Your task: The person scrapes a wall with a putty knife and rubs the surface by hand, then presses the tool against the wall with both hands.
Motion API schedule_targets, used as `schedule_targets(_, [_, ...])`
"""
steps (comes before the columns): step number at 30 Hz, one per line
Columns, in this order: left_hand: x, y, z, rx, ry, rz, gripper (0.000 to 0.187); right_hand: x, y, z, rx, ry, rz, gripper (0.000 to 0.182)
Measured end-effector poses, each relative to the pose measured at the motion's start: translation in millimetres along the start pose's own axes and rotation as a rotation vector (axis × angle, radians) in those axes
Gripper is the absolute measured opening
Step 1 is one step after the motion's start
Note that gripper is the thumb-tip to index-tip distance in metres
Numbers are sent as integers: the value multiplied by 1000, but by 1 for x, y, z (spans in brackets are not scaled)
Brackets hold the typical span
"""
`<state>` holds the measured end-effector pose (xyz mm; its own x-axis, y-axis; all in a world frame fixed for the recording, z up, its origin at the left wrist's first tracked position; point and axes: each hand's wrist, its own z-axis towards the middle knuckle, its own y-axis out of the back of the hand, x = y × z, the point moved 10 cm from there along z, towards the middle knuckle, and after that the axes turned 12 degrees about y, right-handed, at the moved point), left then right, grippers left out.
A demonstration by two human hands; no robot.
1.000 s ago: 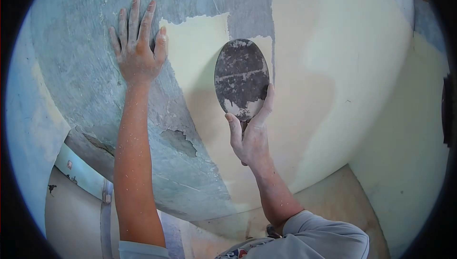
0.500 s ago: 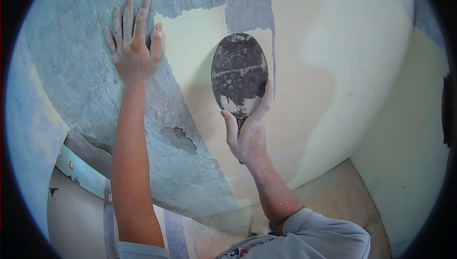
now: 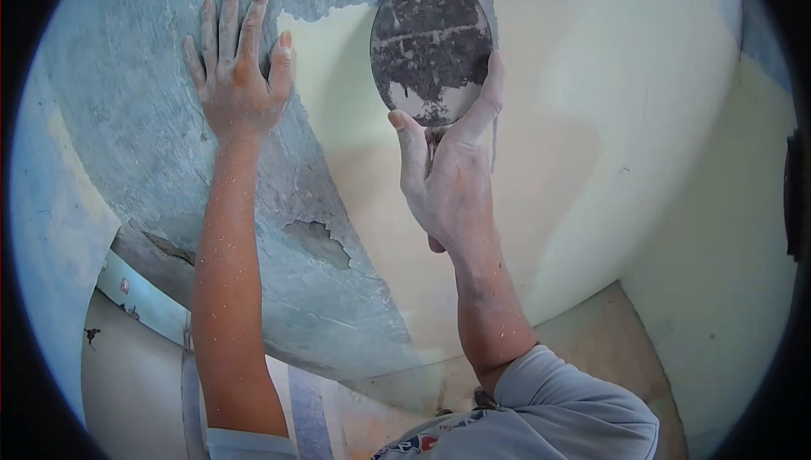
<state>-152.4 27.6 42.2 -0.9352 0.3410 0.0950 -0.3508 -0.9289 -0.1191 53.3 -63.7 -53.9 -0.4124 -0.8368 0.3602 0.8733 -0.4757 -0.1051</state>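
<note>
My left hand (image 3: 245, 92) lies flat on the blue-grey, rough part of the wall (image 3: 144, 130), fingers spread and dusted white. To its right, my right hand (image 3: 456, 164) grips the short handle of a dark oval paddle (image 3: 431, 46), shaped like a table tennis bat. Thumb and index finger lie along the two lower edges of its face, which is worn and smeared with pale residue. The paddle is close to the wall at the upper end of a cream strip (image 3: 338, 97); its far side is hidden, so contact cannot be made out.
A smooth cream area (image 3: 608, 63) covers the wall to the right. Below my left hand is a chipped, peeling patch (image 3: 317, 243). A pale side wall (image 3: 718, 232) meets the floor (image 3: 591, 333) at the right. Small flakes dot both forearms.
My right hand has moved up the wall with the paddle, which now overlaps the blue-grey area above the cream strip. My left hand stays in almost the same place.
</note>
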Motion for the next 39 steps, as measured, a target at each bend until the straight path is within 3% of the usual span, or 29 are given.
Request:
schedule_targets(4, [1, 0, 0, -17, -12, -6, 61, 5, 8, -12, 36, 152, -239, 95])
schedule_targets(6, [1, -1, 0, 5, 7, 6, 62, 1, 9, -34, 72, 147, -202, 95])
schedule_targets(7, [1, -1, 0, 0, 9, 5, 62, -13, 9, -48, 69, 9, -76, 94])
schedule_targets(16, [0, -2, -1, 1, 12, 8, 62, -25, 9, -79, 74, -125, 16, 96])
schedule_targets(28, [2, -3, -2, 6, 2, 26, 63, -22, 2, -80, 45, -38, -59, 97])
schedule_targets(32, [1, 0, -1, -1, -9, 16, 63, -29, -1, -84, 21, -120, 71, 98])
schedule_targets(39, [0, 0, -1, 12, 11, 10, 63, -16, -3, -57, 58, 41, -70, 94])
